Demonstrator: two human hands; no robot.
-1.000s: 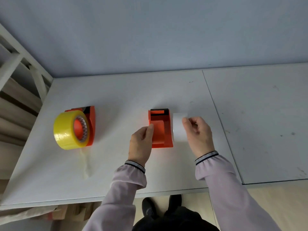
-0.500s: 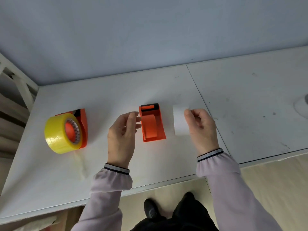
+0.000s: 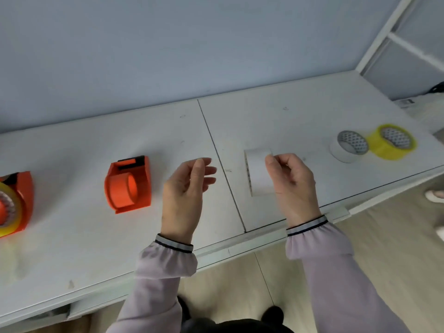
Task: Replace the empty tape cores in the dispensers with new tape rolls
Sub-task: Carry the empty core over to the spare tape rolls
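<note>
An orange tape dispenser [image 3: 128, 185] stands on the white table [image 3: 72, 248] with its orange hub bare. My right hand [image 3: 292, 186] holds a white tape core [image 3: 258, 174] above the table, well right of that dispenser. My left hand [image 3: 186, 195] hovers between the two, fingers apart and empty. At the left edge a second orange dispenser [image 3: 22, 195] carries a yellow tape roll [image 3: 8, 212]. Far right lie a white tape roll [image 3: 349, 146] and a yellow tape roll [image 3: 392, 141], side by side.
A seam [image 3: 216, 155] splits the tabletop between my hands. The table's front edge runs just under my wrists. A white shelf frame [image 3: 394, 42] rises at the back right, with a dark cable [image 3: 436, 88] beside it. Someone's foot [image 3: 434, 195] shows on the floor at right.
My right hand has carried the white core rightward, away from the dispenser. My left hand let go of the dispenser and lifted. The view swung right, revealing the two rolls.
</note>
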